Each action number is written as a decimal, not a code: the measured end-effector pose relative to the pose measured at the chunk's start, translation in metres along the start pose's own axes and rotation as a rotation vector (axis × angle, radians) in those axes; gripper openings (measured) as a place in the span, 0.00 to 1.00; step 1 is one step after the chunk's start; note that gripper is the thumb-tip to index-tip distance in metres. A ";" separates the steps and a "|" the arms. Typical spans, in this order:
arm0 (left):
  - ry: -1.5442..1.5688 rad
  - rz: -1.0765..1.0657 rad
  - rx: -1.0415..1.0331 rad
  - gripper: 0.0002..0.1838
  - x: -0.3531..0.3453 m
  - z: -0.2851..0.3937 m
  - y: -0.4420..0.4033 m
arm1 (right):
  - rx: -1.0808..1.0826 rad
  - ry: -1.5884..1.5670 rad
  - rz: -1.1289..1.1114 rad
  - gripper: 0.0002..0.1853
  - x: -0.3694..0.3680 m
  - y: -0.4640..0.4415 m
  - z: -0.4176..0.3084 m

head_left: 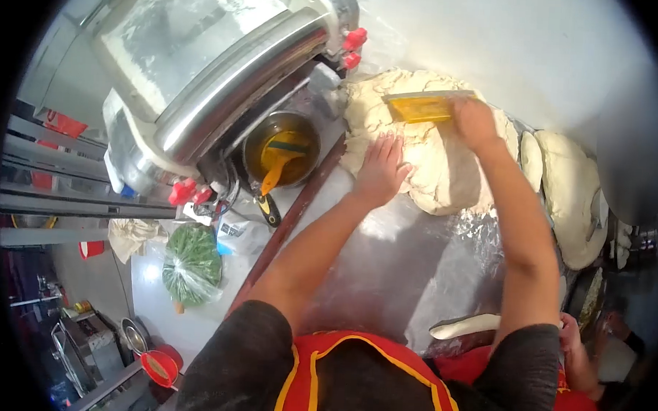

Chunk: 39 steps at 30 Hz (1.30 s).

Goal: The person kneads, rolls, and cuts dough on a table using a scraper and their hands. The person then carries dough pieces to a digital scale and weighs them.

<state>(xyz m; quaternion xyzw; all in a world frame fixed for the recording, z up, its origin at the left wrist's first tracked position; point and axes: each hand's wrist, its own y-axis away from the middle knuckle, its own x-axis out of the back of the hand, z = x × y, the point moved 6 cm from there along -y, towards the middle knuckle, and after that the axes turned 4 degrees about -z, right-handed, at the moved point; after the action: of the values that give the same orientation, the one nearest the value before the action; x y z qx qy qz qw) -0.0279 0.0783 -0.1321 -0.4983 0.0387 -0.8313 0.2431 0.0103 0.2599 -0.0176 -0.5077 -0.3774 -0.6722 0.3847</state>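
Note:
A large, lumpy mass of pale dough (433, 166) lies on the metal worktop (370, 281) in front of me. My left hand (380, 169) rests on the dough's near left part, fingers stretched out. Over the far part of the dough, my right hand (473, 122) grips a yellow dough scraper (421, 108) by its right end. The scraper's blade edge faces away from me; I cannot tell whether it touches the dough. My right fingers are partly hidden behind the scraper and hand.
A dough roller machine (231, 84) with red knobs stands at left, beside a pot (252, 147) holding a yellow brush-like tool. Wrapped greens (193, 264) lie lower left. More dough (565, 186) is at right; a dough strip (465, 327) lies nearer. Another person's hand (571, 337) shows lower right.

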 end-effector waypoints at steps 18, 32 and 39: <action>-0.526 -0.146 0.101 0.19 0.020 -0.078 0.091 | -0.423 -1.143 0.105 0.19 0.004 0.203 -0.052; -0.300 -0.184 0.490 0.24 0.093 -0.083 0.194 | -0.320 -1.234 0.019 0.20 -0.022 0.203 -0.098; -0.107 -0.126 0.606 0.19 0.132 -0.045 0.225 | -0.285 -1.251 0.130 0.25 -0.026 0.199 -0.106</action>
<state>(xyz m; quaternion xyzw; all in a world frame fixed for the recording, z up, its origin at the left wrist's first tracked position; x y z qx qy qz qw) -0.0348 -0.1858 -0.1171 -0.4475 -0.2546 -0.7912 0.3300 0.1527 0.0847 -0.0407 -0.8716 -0.4058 -0.2682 0.0609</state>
